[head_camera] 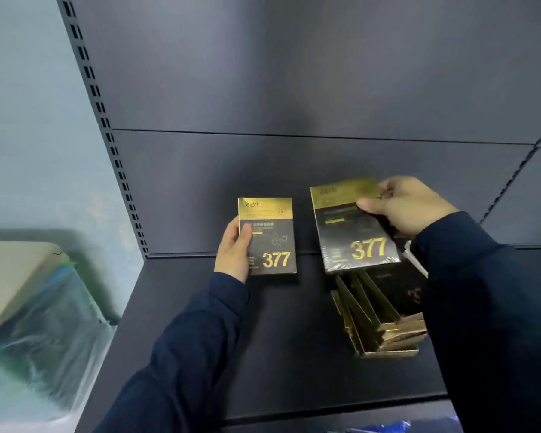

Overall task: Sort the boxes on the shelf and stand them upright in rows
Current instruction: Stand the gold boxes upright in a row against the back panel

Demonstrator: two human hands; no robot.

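Two boxes up so far: my left hand [233,250] clasps the small box [267,235], upright near the shelf [200,323] back; my right hand [409,207] pinches the big box [355,226], tilted, above the heap [378,320]. That leaning heap is unsorted, so most work remains. Dark bare shelf, blue wall [28,120] left.

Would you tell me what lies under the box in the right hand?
Under the box in the right hand lies a pile of boxes, leaning on one another. The sleeve covers the pile's right part.
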